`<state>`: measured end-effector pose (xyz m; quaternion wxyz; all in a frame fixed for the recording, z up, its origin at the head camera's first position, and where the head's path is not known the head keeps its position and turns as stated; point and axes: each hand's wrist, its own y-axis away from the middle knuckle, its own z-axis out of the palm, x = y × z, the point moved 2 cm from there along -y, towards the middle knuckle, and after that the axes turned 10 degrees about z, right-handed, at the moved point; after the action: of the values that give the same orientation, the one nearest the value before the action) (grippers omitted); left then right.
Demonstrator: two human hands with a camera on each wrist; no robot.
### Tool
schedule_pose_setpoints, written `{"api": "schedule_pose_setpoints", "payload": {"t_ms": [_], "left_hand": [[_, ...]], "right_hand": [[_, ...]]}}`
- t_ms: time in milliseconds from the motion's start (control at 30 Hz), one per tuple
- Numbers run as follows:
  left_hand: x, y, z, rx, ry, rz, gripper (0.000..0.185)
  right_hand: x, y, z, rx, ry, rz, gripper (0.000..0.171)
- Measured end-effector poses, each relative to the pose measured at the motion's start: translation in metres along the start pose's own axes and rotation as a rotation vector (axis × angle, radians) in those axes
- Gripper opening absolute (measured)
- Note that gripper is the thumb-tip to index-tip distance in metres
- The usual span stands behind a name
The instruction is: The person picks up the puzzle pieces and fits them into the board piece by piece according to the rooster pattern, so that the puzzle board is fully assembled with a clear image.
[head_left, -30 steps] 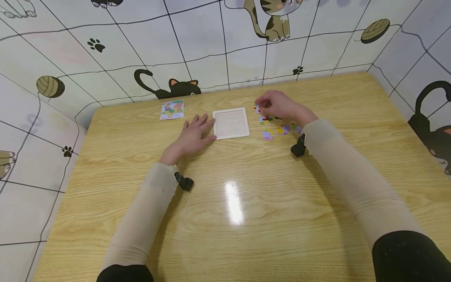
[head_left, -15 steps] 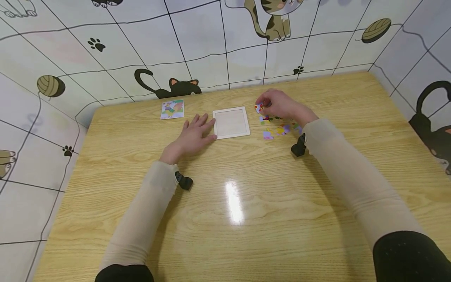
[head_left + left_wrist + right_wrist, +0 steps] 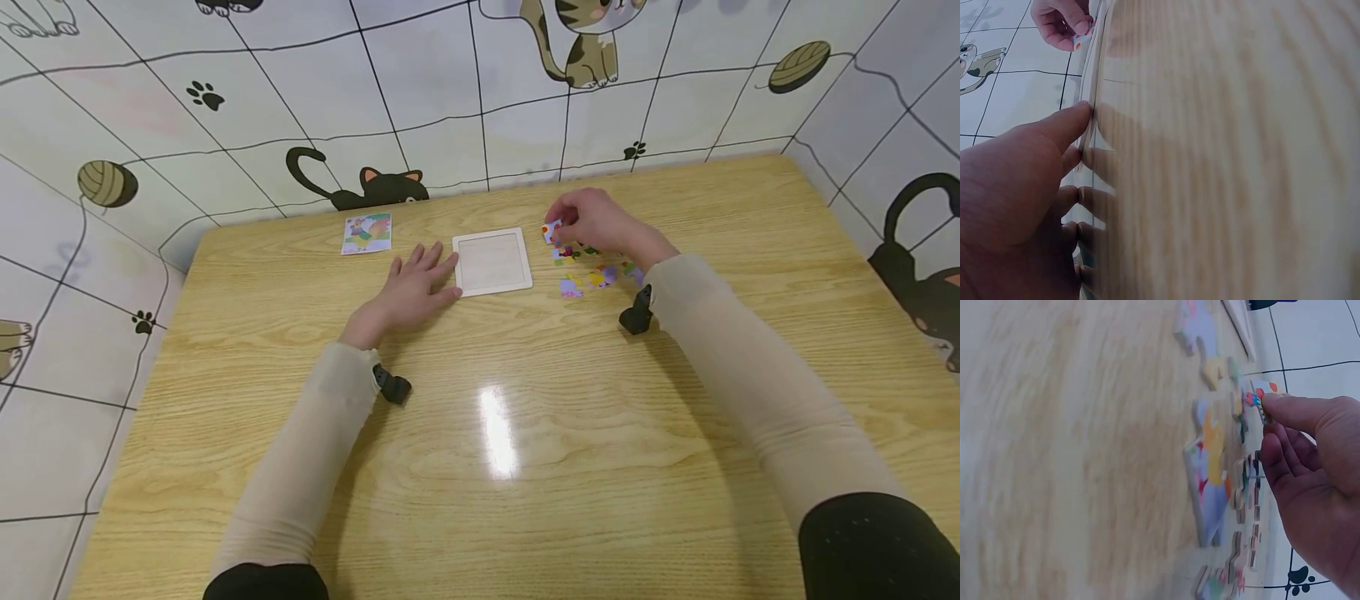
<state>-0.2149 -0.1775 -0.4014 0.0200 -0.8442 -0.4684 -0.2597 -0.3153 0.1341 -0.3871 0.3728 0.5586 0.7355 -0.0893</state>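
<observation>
Right fingers: the thumb and fingertips [image 3: 1285, 409] of the right hand [image 3: 596, 221] pinch one small jigsaw piece [image 3: 552, 231], held just above the surface.
Held piece: a small flat cardboard jigsaw piece, white and pale blue with red and orange patches; in the right wrist view it shows pink, blue and red print at its edge [image 3: 1259, 395].
Loose pieces: a scatter of small colourful cardboard jigsaw pieces [image 3: 592, 271] in purple, yellow, green and red lies flat on the surface, just under and beside the right hand, to the right of the tray.
Left fingers: the left hand [image 3: 415, 289] lies flat on the surface, fingers straight and slightly spread; the fingertips [image 3: 1079, 115] touch the left edge of the tray.
Tray: a square white puzzle tray [image 3: 492, 262] with a raised rim and a pale empty inside, lying flat between the two hands.
Picture card: a small colourful printed card [image 3: 367, 232] lies near the wall, apart from the left hand.
Surface: a light wooden table top [image 3: 480, 467] with a glossy sheen.
Sleeves: both forearms wear beige sleeves [image 3: 750, 375].
</observation>
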Motion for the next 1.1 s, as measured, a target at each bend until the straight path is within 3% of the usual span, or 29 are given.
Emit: {"api": "schedule_pose_setpoints", "payload": {"t_ms": [267, 533, 900, 1100], "left_hand": [[0.0, 0.001, -0.001, 0.001, 0.002, -0.003, 0.07], [0.001, 0.001, -0.001, 0.011, 0.004, -0.004, 0.069], [0.005, 0.0, -0.003, 0.005, -0.006, -0.009, 0.068], [0.004, 0.0, -0.001, 0.014, 0.001, -0.008, 0.068]], "right_hand": [[-0.018, 0.001, 0.008, -0.017, -0.152, -0.036, 0.022], [-0.043, -0.007, 0.034, -0.039, -0.246, -0.043, 0.021], [-0.075, -0.023, 0.066, 0.026, -0.194, -0.067, 0.018], [-0.084, -0.03, 0.076, 0.044, -0.098, -0.092, 0.019]]}}
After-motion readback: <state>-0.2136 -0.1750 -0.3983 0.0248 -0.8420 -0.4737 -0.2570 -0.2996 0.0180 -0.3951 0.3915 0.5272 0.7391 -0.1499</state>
